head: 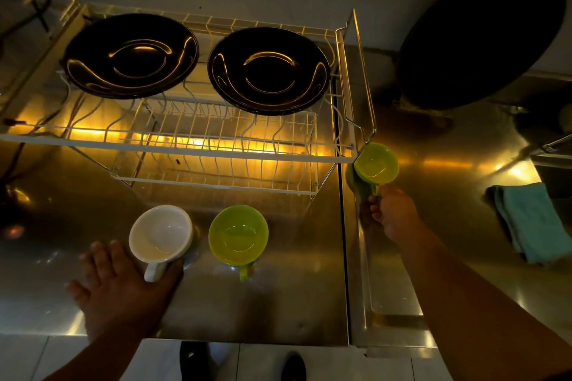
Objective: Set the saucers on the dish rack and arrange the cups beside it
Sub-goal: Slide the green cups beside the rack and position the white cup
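Two black saucers lie flat on the top tier of the white wire dish rack [185, 151]: the left saucer [130, 56] and the right saucer [268, 70]. In front of the rack, on the steel counter, stand a white cup [161, 233] and a green cup [238, 233], both upright. My left hand [123, 288] rests flat on the counter with fingers apart, its thumb against the white cup's handle. My right hand [394, 213] grips the handle of a second green cup [376, 162], which is at the rack's front right corner.
A large dark round pan [483, 37] leans against the wall at the back right. A teal cloth [532, 219] lies on the counter at the right. A seam runs down the steel counter [278, 303] just right of the rack. The counter's front edge is near my feet.
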{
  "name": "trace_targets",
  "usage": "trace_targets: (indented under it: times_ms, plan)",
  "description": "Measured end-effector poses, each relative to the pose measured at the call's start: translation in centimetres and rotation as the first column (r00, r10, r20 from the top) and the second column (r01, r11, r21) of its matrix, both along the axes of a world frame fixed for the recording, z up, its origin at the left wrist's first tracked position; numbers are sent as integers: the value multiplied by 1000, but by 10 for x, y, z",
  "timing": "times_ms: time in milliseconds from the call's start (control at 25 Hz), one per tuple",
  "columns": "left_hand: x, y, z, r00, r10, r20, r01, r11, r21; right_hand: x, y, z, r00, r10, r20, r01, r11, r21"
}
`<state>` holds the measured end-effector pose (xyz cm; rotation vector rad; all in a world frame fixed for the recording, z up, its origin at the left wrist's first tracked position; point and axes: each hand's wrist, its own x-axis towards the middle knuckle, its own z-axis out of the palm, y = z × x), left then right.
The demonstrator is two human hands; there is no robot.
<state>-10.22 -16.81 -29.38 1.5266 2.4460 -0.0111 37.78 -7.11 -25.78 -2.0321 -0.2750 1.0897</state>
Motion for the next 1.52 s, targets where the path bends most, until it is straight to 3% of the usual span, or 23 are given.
trace_targets:
  times_ms: [120, 200, 320, 400, 640, 840, 1040, 1320, 1400, 1520]
  plan:
    - [-1, -1, 2, 1000, 3, -6, -3, 1000, 4, -34, -30, 23, 956, -28, 294, 11, 998, 60]
    - [-1, -2, 4, 1000, 2, -9, -2, 1000, 7, -93, -72, 29, 910, 153, 386, -215, 969, 122]
    - [-1, -3, 5, 1000, -16, -17, 16, 1000, -12, -194, -126, 25, 785, 593, 181, -616, 779, 115]
    - [-1, -1, 4, 1000, -15, -20, 14, 1000, -12, -237, -136, 17, 724, 677, 131, -688, 722, 75]
    - [-2, 0, -1, 999, -20, -31, 20, 1000, -1, -258, -123, -1, 798, 576, 178, -586, 811, 4]
    - [1, -2, 3, 1000, -10, -7, 10, 1000, 22, -260, -114, -6, 865, 501, 36, -501, 865, 9]
    - [3, -2, 5, 1000, -11, -6, 11, 1000, 22, -265, -110, -7, 859, 506, 75, -505, 863, -34]
    - [4, -2, 6, 1000, -19, 1, 19, 999, 29, -220, -126, 2, 844, 537, 9, -534, 836, 128]
    - [3, -3, 5, 1000, -31, 3, 30, 999, 31, -195, -141, 4, 879, 476, -14, -466, 866, 183]
    - [2, -3, 4, 1000, -31, 4, 31, 999, 14, -140, -171, 9, 957, 258, -131, -237, 958, 159]
